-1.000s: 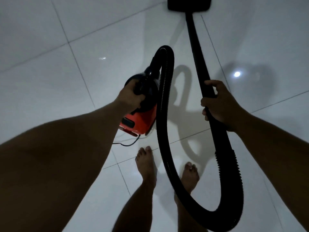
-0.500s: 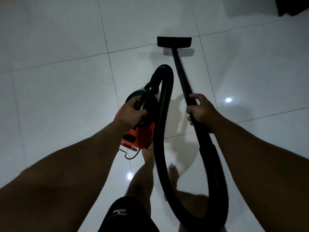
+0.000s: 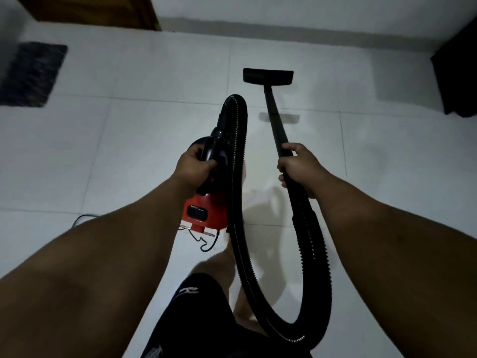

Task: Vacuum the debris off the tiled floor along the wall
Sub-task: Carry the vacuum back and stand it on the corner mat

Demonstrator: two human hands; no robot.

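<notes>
The left hand (image 3: 195,167) is wrapped around the black carry handle on top of a small red canister vacuum (image 3: 205,211), which hangs in the air below the fist, clear of the white tiled floor (image 3: 134,151). A thin power cord (image 3: 206,241) trails from under the red body down toward the tiles.

From the front of the canister, just ahead of the left hand, a black ribbed hose (image 3: 238,177) rises in a tight arch, drops past the right side of the vacuum, and sweeps in a wide loop low by the person's legs before climbing to the right hand (image 3: 296,169). That hand is closed around the black wand (image 3: 275,120) just above the point where hose and wand join, with the thumb on top of the tube.

The wand runs forward and away from the right hand to a flat black floor nozzle (image 3: 268,76). The nozzle lies well ahead of both hands, square to the wall (image 3: 284,11), short of the grey baseboard strip, with a band of tile between them. Whether it touches the tiles cannot be told; a grey shadow lies on the floor nearer than the nozzle.

To the far left of the nozzle lies a dark floor mat (image 3: 31,73), near a brown wooden door (image 3: 90,10). The person's black shorts (image 3: 191,313) fill the lower centre, and no debris can be made out on the blurred, dim tiles.
</notes>
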